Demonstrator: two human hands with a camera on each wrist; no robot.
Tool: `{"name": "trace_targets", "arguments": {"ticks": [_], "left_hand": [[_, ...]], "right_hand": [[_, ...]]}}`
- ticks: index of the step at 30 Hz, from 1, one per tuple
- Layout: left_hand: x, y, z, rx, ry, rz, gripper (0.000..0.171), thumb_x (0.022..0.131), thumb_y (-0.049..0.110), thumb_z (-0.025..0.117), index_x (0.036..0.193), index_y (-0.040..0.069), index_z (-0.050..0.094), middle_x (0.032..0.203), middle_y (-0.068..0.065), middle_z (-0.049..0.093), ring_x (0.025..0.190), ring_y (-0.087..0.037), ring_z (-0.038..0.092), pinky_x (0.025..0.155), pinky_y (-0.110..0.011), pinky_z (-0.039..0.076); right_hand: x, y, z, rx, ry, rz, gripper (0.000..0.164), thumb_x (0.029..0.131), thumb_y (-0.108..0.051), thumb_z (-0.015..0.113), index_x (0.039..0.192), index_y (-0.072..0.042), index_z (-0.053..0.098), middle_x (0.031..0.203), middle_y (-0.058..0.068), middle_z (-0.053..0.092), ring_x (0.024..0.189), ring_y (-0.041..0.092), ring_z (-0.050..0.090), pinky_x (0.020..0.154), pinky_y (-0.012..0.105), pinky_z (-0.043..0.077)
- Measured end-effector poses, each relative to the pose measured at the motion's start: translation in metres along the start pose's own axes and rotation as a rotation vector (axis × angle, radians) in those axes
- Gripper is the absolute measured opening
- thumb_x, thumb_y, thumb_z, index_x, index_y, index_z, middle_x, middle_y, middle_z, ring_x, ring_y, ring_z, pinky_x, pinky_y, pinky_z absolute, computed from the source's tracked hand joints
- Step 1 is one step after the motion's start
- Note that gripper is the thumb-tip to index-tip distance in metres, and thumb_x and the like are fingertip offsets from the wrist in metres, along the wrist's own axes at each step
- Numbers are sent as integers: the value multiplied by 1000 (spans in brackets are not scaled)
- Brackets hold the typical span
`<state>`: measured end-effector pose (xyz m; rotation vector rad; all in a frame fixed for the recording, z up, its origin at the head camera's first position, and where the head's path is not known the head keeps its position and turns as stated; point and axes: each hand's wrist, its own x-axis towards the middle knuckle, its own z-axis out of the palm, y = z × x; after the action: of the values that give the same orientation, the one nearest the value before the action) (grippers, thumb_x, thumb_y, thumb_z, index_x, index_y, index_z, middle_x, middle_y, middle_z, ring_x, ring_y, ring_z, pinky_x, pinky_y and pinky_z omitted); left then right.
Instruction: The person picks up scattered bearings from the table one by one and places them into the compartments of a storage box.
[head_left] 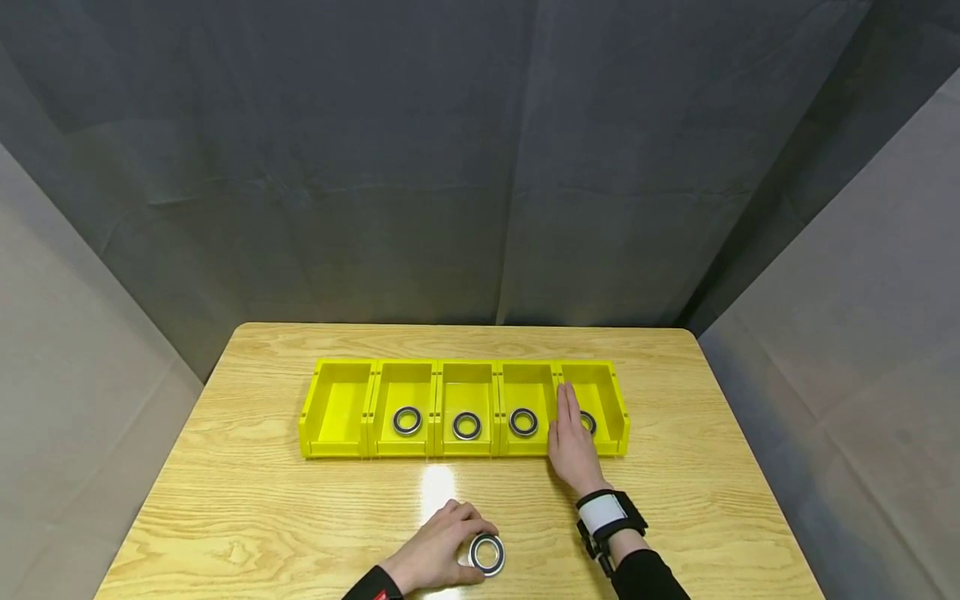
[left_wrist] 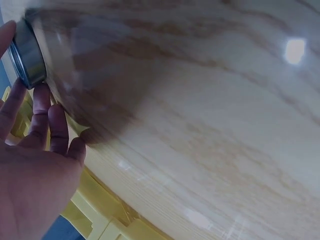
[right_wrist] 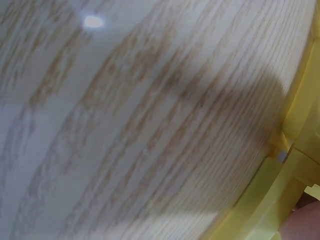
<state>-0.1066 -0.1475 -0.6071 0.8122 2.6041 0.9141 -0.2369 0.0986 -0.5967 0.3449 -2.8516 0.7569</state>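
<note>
Near the table's front edge my left hand pinches a ball bearing between thumb and fingers. In the left wrist view this bearing is held on edge close to the wood, at the fingertips of the hand. My right hand reaches over the front of the yellow bins, fingers straight, at the divider between the two rightmost. It partly hides a bearing in the rightmost bin. Only a bit of the thumb shows in the right wrist view, beside the yellow rim.
The bins stand in a joined row across the wooden table. One bearing lies in each of the second bin, the middle bin and the fourth bin. Grey curtains surround the table at the back and sides.
</note>
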Motion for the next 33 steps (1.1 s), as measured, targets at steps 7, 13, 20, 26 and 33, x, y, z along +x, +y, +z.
{"name": "trace_targets", "arguments": {"ticks": [7, 13, 20, 26, 33], "left_hand": [[-1, 1, 2, 25, 33, 12, 50, 76, 41, 85, 120, 26, 69, 106, 13, 59, 98, -2, 43, 85, -22, 43], [-1, 2, 5, 51, 65, 1, 49, 74, 42, 85, 117, 24, 68, 108, 13, 60, 98, -2, 44, 86, -22, 44], [-1, 4, 9, 73, 104, -3, 49, 72, 42, 86, 112, 22, 67, 109, 12, 62, 99, -3, 46, 89, -25, 45], [-1, 4, 13, 63, 120, -26, 49, 72, 42, 86, 112, 21, 66, 107, 13, 63, 101, -3, 47, 92, -25, 46], [-1, 10, 13, 92, 163, -34, 50, 71, 45, 86, 109, 18, 67, 102, 11, 63, 98, -4, 48, 89, -25, 47]], "right_hand": [[0, -1, -1, 1, 0, -9, 63, 102, -3, 50, 158, 3, 21, 165, 24, 21, 47, 10, 36, 44, 21, 34], [1, -1, 0, 0, -6, -7, 64, 102, -3, 50, 158, 3, 20, 165, 24, 20, 47, 10, 35, 44, 21, 34], [1, 1, 0, -7, -5, -10, 65, 101, -3, 50, 158, 3, 20, 166, 23, 19, 46, 9, 33, 44, 20, 33], [1, 1, 0, -7, -12, -6, 65, 102, -3, 50, 158, 2, 19, 166, 23, 18, 46, 9, 33, 43, 20, 33], [0, 0, 0, -12, -6, -9, 64, 101, -3, 50, 158, 3, 20, 166, 23, 19, 45, 8, 32, 42, 20, 32]]}}
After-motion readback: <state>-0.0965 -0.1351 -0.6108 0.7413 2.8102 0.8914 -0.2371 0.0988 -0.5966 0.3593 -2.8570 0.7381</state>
